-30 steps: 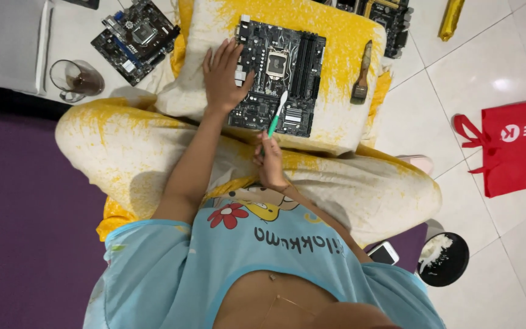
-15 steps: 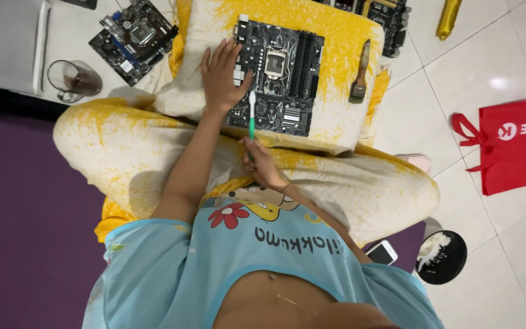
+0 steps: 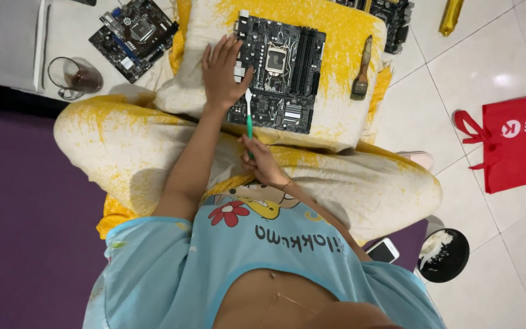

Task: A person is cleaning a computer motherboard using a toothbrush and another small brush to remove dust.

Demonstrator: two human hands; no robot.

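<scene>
I see the circuit board lying flat on a yellow-and-white cushion across the lap; my left hand rests palm down on the board's near-left corner, fingers spread and laid flat, thumb out toward the board's middle; right hand sits just below the board's front edge, fingers closed in a pinch round the green handle of a toothbrush; the brush stands up from that hand, white head on the board's lower left part, right beside the left thumb; whether the bristles press on the board I cannot tell; right of the board, well beyond the right hand, a paintbrush lies on the cushion, handle pointing away from me; left of the left hand, off the cushion, a second board sits on the floor tiles, tilted; further left of it a glass with dark liquid; a third board shows partly above the cushion's far right corner; far right of both hands a red bag on white tiles; down by the right elbow a phone and a black bowl with white stuff in it.
</scene>
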